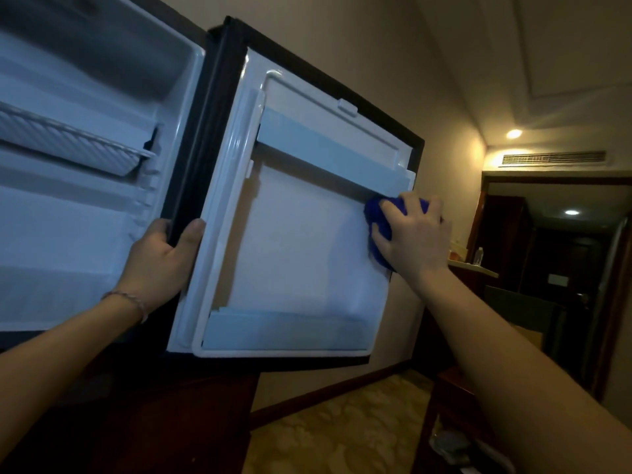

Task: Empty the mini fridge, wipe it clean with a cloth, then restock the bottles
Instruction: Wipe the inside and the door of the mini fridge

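The mini fridge stands open with its white inside bare and a wire shelf across it. Its door is swung out to the right, white liner facing me. My left hand grips the black hinge-side edge between cabinet and door, thumb on the door's rim. My right hand holds a bunched blue cloth against the door liner's right side, just under the upper door shelf rail. No bottles show in the fridge or door.
The fridge sits in a dark wooden cabinet. To the right are a beige wall, patterned carpet and a dim hallway. A small bottle stands on a counter far right. The door's lower shelf holds nothing.
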{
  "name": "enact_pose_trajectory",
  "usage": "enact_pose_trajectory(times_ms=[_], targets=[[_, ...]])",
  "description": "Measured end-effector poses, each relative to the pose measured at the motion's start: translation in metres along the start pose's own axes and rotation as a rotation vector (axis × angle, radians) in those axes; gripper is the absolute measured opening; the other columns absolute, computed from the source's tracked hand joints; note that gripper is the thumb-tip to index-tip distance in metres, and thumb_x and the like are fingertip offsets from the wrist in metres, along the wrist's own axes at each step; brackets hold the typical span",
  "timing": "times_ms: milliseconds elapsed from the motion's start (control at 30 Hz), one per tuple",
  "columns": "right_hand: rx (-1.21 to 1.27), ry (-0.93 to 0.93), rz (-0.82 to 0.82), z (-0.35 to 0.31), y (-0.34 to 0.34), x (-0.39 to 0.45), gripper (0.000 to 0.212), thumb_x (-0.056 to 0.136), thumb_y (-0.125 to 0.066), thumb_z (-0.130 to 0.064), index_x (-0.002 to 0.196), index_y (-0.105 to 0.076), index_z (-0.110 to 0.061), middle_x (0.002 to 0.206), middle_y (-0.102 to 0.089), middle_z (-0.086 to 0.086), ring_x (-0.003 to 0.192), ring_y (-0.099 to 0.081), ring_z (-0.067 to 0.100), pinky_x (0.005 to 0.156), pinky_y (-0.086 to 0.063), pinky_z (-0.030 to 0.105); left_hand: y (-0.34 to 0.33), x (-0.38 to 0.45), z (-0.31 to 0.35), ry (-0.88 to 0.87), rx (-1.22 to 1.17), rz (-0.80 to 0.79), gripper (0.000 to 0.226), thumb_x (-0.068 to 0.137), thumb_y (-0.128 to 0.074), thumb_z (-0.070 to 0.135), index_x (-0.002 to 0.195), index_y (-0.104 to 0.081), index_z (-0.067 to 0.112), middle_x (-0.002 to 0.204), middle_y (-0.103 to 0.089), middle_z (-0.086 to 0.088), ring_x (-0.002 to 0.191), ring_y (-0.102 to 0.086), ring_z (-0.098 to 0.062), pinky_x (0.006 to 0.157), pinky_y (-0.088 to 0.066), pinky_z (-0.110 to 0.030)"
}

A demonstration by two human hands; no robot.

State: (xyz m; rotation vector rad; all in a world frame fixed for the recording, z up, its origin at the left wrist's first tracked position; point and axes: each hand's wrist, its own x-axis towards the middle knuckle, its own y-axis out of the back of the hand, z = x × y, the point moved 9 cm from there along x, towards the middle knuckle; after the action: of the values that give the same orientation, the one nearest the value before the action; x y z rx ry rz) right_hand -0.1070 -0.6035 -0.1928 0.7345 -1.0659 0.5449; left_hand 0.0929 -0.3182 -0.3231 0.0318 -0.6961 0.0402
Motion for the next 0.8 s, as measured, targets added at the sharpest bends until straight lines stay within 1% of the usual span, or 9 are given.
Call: enact_pose_trajectory(times_ms=[67, 167, 267, 400, 500, 533, 600, 667, 800], targets=[[0.102, -0.130, -0.101, 0.014, -0.012, 0.000, 0.046, 0.094, -0.057, -0.045, 0.134, -0.052, -0.024, 0.134, -0.047, 0.011, 0.121, -0.040, 0.041, 0.092, -0.044, 0.051, -0.001, 0.000, -0.001, 0.013, 0.000, 0.025, 0.064, 0.096, -0.048, 0.055, 0.128, -0.051, 0.000, 0.124, -0.058, -0.022, 0.114, -0.055, -0.035, 0.085, -0.036, -0.033], [0.162, -0.178, -0.204, 0.008, -0.031, 0.004, 0.050, 0.095, -0.052, -0.051, 0.140, -0.047, -0.030, 0.137, -0.043, 0.008, 0.124, -0.037, 0.038, 0.091, -0.045, 0.047, -0.002, 0.001, -0.001, 0.036, -0.022, 0.029, 0.072, 0.096, -0.052, 0.052, 0.143, -0.041, -0.002, 0.142, -0.050, -0.024, 0.127, -0.049, -0.038, 0.093, -0.037, -0.035], [0.171, -0.188, -0.211, -0.003, -0.048, 0.008, 0.049, 0.096, -0.051, -0.049, 0.140, -0.047, -0.030, 0.138, -0.041, 0.007, 0.125, -0.035, 0.038, 0.091, -0.045, 0.047, -0.002, 0.005, -0.004, 0.038, -0.036, 0.051, 0.078, 0.094, -0.055, 0.057, 0.145, -0.039, 0.000, 0.143, -0.049, -0.022, 0.125, -0.050, -0.036, 0.094, -0.039, -0.037], [0.159, -0.226, -0.196, -0.009, -0.067, 0.014, 0.049, 0.094, -0.053, -0.049, 0.140, -0.046, -0.031, 0.138, -0.039, 0.009, 0.123, -0.036, 0.039, 0.090, -0.046, 0.048, -0.002, 0.005, -0.007, 0.039, -0.049, 0.075, 0.067, 0.093, -0.059, 0.051, 0.135, -0.047, 0.001, 0.129, -0.056, -0.022, 0.111, -0.055, -0.033, 0.084, -0.037, -0.034], [0.163, -0.257, -0.229, -0.015, -0.082, 0.017, 0.048, 0.093, -0.055, -0.048, 0.138, -0.048, -0.032, 0.139, -0.036, 0.010, 0.122, -0.036, 0.040, 0.092, -0.046, 0.050, -0.003, 0.007, -0.008, 0.016, -0.041, 0.066, 0.055, 0.089, -0.059, 0.059, 0.115, -0.052, 0.011, 0.095, -0.059, -0.004, 0.096, -0.058, -0.032, 0.077, -0.040, -0.036], [0.164, -0.260, -0.241, -0.017, -0.086, 0.017, 0.047, 0.093, -0.055, -0.047, 0.137, -0.050, -0.031, 0.137, -0.036, 0.010, 0.121, -0.036, 0.040, 0.092, -0.047, 0.051, -0.003, 0.007, -0.007, 0.019, -0.037, 0.072, 0.057, 0.089, -0.058, 0.058, 0.117, -0.052, 0.009, 0.095, -0.059, -0.002, 0.096, -0.057, -0.030, 0.078, -0.040, -0.035], [0.166, -0.259, -0.269, -0.023, -0.095, 0.011, 0.044, 0.092, -0.056, -0.046, 0.133, -0.054, -0.030, 0.133, -0.036, 0.010, 0.118, -0.038, 0.041, 0.091, -0.048, 0.052, -0.003, 0.005, -0.006, 0.025, -0.035, 0.086, 0.066, 0.092, -0.057, 0.053, 0.134, -0.048, 0.003, 0.115, -0.057, -0.008, 0.108, -0.055, -0.031, 0.084, -0.038, -0.032], [0.194, -0.258, -0.310, -0.026, -0.104, -0.001, 0.044, 0.091, -0.057, -0.048, 0.133, -0.054, -0.032, 0.133, -0.035, 0.009, 0.119, -0.037, 0.040, 0.092, -0.048, 0.053, -0.003, 0.003, -0.002, 0.017, -0.037, 0.092, 0.066, 0.095, -0.057, 0.048, 0.139, -0.044, 0.001, 0.123, -0.055, -0.011, 0.116, -0.053, -0.032, 0.086, -0.035, -0.030], [0.245, -0.228, -0.432, -0.036, -0.122, -0.043, 0.047, 0.091, -0.056, -0.049, 0.137, -0.051, -0.036, 0.138, -0.033, 0.008, 0.123, -0.034, 0.039, 0.098, -0.043, 0.054, -0.002, 0.001, 0.000, 0.008, -0.049, 0.109, 0.053, 0.095, -0.058, 0.047, 0.127, -0.050, 0.005, 0.102, -0.051, 0.000, 0.095, -0.047, -0.020, 0.078, -0.035, -0.031]])
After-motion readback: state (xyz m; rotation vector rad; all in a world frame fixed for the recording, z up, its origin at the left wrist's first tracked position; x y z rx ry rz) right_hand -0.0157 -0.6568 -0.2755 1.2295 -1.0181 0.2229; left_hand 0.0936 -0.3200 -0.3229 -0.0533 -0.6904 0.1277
